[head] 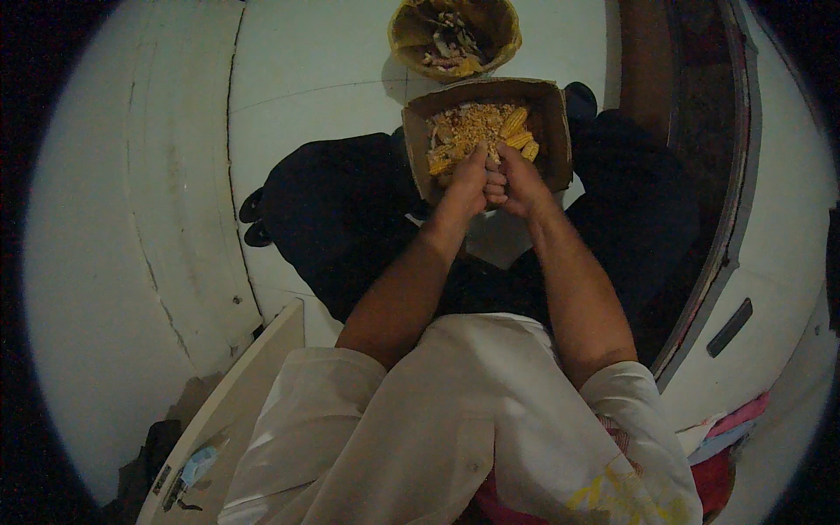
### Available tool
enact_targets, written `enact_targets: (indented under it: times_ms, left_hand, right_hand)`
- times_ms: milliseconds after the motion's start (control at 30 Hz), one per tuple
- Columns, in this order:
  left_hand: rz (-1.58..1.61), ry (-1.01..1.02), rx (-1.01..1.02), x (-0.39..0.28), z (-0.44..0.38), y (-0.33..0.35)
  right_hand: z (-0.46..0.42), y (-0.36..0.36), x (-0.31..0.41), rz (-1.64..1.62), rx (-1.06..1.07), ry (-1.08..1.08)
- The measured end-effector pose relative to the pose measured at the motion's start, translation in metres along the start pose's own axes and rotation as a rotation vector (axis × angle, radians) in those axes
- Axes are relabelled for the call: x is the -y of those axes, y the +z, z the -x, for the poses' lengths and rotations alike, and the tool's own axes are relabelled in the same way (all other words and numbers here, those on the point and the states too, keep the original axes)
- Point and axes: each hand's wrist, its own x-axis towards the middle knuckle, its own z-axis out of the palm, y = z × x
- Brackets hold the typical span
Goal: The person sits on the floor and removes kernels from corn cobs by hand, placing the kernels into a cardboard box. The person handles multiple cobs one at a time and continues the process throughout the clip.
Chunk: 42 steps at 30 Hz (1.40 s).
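My left hand [468, 173] and my right hand [523, 178] meet over the near side of a cardboard box [420, 141]. Their fingers are curled together around what looks like a corn cob [492, 155], mostly hidden by them, with both thumbs pointing away from me at its far end. Loose yellow corn kernels [474, 123] are heaped in the box beyond my hands. Several whole corn cobs [516, 123] lie at its right side, and more cob pieces [441, 161] lie at the left, partly behind my left hand.
A bin lined with a yellow bag [401, 46] stands just beyond the box, with scraps inside. My dark-trousered legs [348, 197] spread on both sides of the box. A wooden door frame [646, 72] rises at right; an open white door or panel [230, 400] stands at lower left.
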Motion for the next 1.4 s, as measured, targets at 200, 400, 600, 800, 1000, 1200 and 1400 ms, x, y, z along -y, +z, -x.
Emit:
enact_targets:
  times_ms: [200, 400, 600, 800, 1000, 1200, 1400]
  left_hand:
    - [0.049, 0.02, 0.055, 0.003, -0.007, -0.004]
    - [-0.274, 0.446, -0.222, 0.003, 0.005, 0.008]
    - [-0.291, 0.348, -0.212, 0.0, -0.004, -0.001]
    - [-0.386, 0.387, -0.111, -0.012, 0.017, 0.013]
    - [-0.465, 0.415, -0.155, -0.012, 0.01, 0.005]
    - [-0.514, 0.348, -0.22, -0.011, 0.009, 0.008]
    - [-0.495, 0.601, -0.283, 0.0, 0.002, 0.008]
  right_hand:
    - [0.005, 0.004, 0.006, -0.098, 0.093, 0.06]
    - [0.007, 0.012, 0.002, 1.195, -0.623, -0.552]
    - [0.025, 0.031, -0.002, 1.505, -0.56, -0.664]
    - [0.025, 0.034, 0.001, 1.491, -0.549, -0.847]
    - [0.018, 0.03, -0.003, 1.483, -0.597, -0.737]
    - [0.01, 0.019, -0.009, 1.353, -0.598, -0.855]
    - [0.006, 0.011, -0.009, 1.251, -0.634, -0.897]
